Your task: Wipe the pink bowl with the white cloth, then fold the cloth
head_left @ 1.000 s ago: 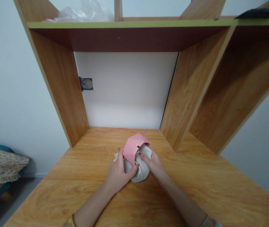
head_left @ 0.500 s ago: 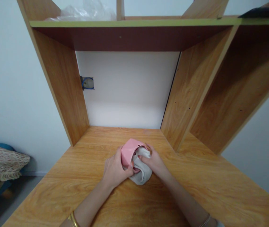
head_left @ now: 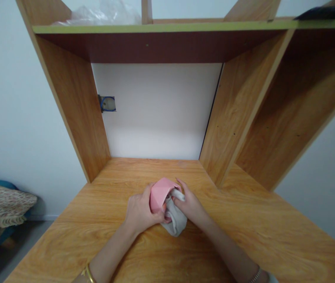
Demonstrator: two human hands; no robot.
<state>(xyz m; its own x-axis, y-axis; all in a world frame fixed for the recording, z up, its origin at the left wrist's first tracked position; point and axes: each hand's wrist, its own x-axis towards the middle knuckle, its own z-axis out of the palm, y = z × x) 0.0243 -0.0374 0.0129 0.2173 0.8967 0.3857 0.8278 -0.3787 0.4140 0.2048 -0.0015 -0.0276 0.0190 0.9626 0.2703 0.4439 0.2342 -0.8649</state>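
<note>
Just above the wooden desk, a pink faceted container (head_left: 159, 194) lies tilted, its opening turned to the right. My left hand (head_left: 142, 210) wraps around its left side, the thumb at the rim. A light grey-white cloth (head_left: 176, 218) is partly inside the opening and partly hangs out below it. My right hand (head_left: 191, 204) pinches the cloth at the opening's right edge between thumb and fingers. The inside of the container is mostly hidden by the cloth and fingers.
The wooden desktop (head_left: 102, 220) runs beneath both hands. Upright wooden panels (head_left: 238, 110) and a green-edged shelf (head_left: 161, 28) frame the back. Clear plastic (head_left: 105, 15) lies on the shelf. An open wall box (head_left: 108, 103) shows wires. A fringed blanket (head_left: 2, 208) is at left.
My right hand has pushed the cloth slightly further into the opening, and less of it shows there. The pink container has tilted a little. The camera view has shifted slightly.
</note>
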